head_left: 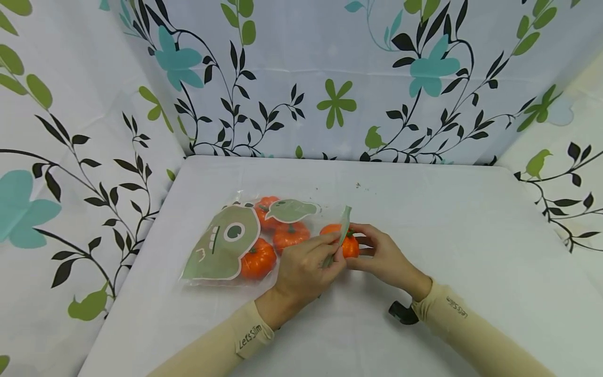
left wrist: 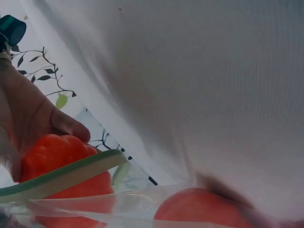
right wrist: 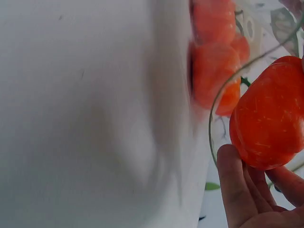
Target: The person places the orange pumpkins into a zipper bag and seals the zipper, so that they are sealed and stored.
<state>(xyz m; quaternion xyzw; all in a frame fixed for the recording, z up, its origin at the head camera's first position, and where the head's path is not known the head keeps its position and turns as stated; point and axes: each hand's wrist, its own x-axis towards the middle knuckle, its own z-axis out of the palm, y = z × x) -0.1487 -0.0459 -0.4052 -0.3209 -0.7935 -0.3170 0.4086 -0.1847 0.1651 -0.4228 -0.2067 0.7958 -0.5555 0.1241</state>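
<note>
A clear plastic bag [head_left: 214, 246] with green cartoon print lies on the table, its green-edged mouth facing right. My left hand [head_left: 301, 272] pinches the bag by its green edge strip [head_left: 346, 222]. Small ribbed orange pumpkins [head_left: 258, 259] with green stems sit inside. At the mouth, my right hand [head_left: 383, 256] holds another orange pumpkin [head_left: 350, 247] between thumb and fingers. In the left wrist view, the strip crosses in front of this pumpkin [left wrist: 59, 152]. The right wrist view has its smooth underside [right wrist: 270, 118] with fingers [right wrist: 232, 185] against it, and the bag's rim curving behind.
A white cloth covers the table [head_left: 447, 209]. Leaf-patterned curtains [head_left: 330, 78] hang along the back and both sides. A small black device [head_left: 403, 312] sits by the right wrist. Small dark specks [head_left: 358, 185] mark the cloth toward the back.
</note>
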